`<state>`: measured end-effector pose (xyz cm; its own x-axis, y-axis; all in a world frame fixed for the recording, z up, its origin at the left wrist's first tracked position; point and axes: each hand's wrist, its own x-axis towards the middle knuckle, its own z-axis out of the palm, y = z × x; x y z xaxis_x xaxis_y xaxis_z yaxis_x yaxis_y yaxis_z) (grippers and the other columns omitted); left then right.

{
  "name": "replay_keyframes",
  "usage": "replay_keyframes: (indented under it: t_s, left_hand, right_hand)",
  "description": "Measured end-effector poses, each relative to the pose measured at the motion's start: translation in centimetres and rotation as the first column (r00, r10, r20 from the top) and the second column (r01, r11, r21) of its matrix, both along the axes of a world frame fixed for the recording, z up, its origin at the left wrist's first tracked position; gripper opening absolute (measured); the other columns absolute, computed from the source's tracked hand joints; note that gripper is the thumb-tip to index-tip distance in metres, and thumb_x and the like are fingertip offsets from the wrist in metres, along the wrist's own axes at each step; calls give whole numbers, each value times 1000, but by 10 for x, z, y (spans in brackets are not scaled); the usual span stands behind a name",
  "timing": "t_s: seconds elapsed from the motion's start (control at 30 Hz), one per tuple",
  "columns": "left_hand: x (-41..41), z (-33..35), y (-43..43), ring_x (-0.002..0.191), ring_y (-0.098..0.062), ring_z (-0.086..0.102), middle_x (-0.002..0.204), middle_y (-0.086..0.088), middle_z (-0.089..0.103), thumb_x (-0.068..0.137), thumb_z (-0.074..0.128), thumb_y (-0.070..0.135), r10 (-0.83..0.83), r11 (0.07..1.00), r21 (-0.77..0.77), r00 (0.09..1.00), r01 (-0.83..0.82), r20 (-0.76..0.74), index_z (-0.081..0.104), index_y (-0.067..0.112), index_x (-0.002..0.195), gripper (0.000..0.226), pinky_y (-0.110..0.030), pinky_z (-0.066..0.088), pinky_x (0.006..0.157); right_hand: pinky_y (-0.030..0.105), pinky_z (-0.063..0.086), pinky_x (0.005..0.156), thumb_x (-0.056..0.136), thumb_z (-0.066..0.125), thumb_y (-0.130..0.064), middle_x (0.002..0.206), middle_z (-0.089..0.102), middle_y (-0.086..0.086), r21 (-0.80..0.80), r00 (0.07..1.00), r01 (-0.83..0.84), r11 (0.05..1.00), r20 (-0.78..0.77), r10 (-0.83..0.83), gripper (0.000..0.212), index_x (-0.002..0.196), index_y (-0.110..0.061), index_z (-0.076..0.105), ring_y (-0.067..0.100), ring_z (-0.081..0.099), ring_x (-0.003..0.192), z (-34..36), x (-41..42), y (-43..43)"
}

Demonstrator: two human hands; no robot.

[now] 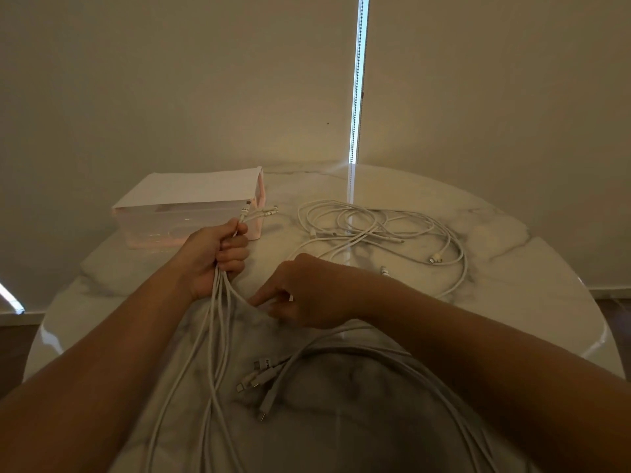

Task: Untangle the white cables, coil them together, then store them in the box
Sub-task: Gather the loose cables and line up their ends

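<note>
Nearest us, loose plugs (261,378) lie on the marble table (512,268). Our left hand (211,257) clenches a bundle of white cables (218,298); our right hand (307,295) pinches one strand. Beyond, a tangled heap (362,230) lies right of the box (191,213).

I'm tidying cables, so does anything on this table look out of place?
Nothing spilled or damaged. A loose tangle of white cables lies apart on the round marble table, right of the translucent pink lidded box, outside the bundle of white cables the left hand grips.
</note>
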<state>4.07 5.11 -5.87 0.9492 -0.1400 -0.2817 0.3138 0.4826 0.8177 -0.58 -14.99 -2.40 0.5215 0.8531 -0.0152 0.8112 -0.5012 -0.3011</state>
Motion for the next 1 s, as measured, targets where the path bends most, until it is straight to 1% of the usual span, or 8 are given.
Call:
replay_keyframes:
  t_s: [0.1, 0.17, 0.23, 0.33, 0.5, 0.6, 0.67, 1.0]
  left_hand:
    - [-3, 4, -4, 34, -3, 19, 50, 8, 24, 103, 36, 29, -47, 992, 121, 998, 42, 41, 49, 15, 81, 29, -16, 11, 34]
    - [-4, 5, -6, 34, -2, 17, 49, 9, 23, 104, 35, 28, -73, 968, 246, 994, 51, 82, 48, 15, 80, 30, -18, 8, 35]
    - [-6, 5, -6, 36, -4, 16, 51, 8, 23, 104, 36, 27, -96, 931, 362, 987, 43, 129, 49, 14, 80, 31, -18, 7, 37]
    - [-9, 4, -8, 39, -6, 16, 54, 5, 24, 105, 37, 26, -133, 872, 489, 972, 22, 192, 51, 13, 81, 31, -18, 11, 38]
    - [-10, 4, -7, 40, -6, 16, 54, 4, 25, 105, 35, 24, -159, 865, 501, 962, 28, 221, 50, 12, 81, 31, -18, 11, 40]
    - [-10, 3, -6, 41, -6, 15, 54, 5, 24, 105, 34, 24, -169, 870, 491, 958, 34, 233, 50, 11, 82, 30, -18, 11, 40]
    - [-10, 3, -5, 42, -6, 14, 54, 5, 23, 105, 34, 25, -190, 870, 491, 949, 44, 251, 50, 10, 84, 30, -19, 9, 41]
    - [-14, 3, 3, 46, -9, 18, 60, -1, 28, 97, 40, 30, -324, 801, 590, 905, 106, 277, 55, 7, 83, 31, -23, 11, 46]
  right_hand:
    - [8, 35, 71, 98, 55, -16, 105, 65, -4, -55, 998, -61, 997, 27, 63, 31, 127, -19, 66, -2, 48, 83, 9, 9, -3]
    - [6, 41, 72, 96, 59, -18, 94, 73, -3, 97, 996, 65, 993, 60, -71, 22, 111, -13, 75, -1, 54, 74, 14, 22, -2]
    - [20, 50, 72, 92, 65, -21, 76, 71, -6, 379, 936, 321, 868, 12, -351, 17, 95, -11, 78, 6, 61, 66, 15, 43, -4]
    - [15, 42, 63, 88, 70, -24, 67, 60, -14, 564, 823, 519, 643, -125, -554, 13, 90, -12, 77, 2, 57, 63, 9, 64, -5]
    - [17, 46, 67, 86, 73, -22, 87, 72, -1, 526, 804, 577, 625, -230, -549, 13, 92, -12, 77, 11, 64, 79, -6, 74, -6]
    - [24, 53, 57, 85, 75, -14, 76, 71, 10, 519, 723, 684, 513, -576, -381, 13, 89, -1, 75, 13, 64, 61, -11, 77, -11]
    - [22, 52, 52, 85, 74, -7, 70, 69, 15, 524, 675, 715, 462, -690, -262, 13, 89, 5, 72, 14, 62, 55, -10, 77, -12]
    - [17, 49, 54, 83, 75, -4, 64, 71, 1, 563, 826, 549, 617, -479, -298, 7, 89, -3, 77, 5, 59, 53, 5, 84, -16]
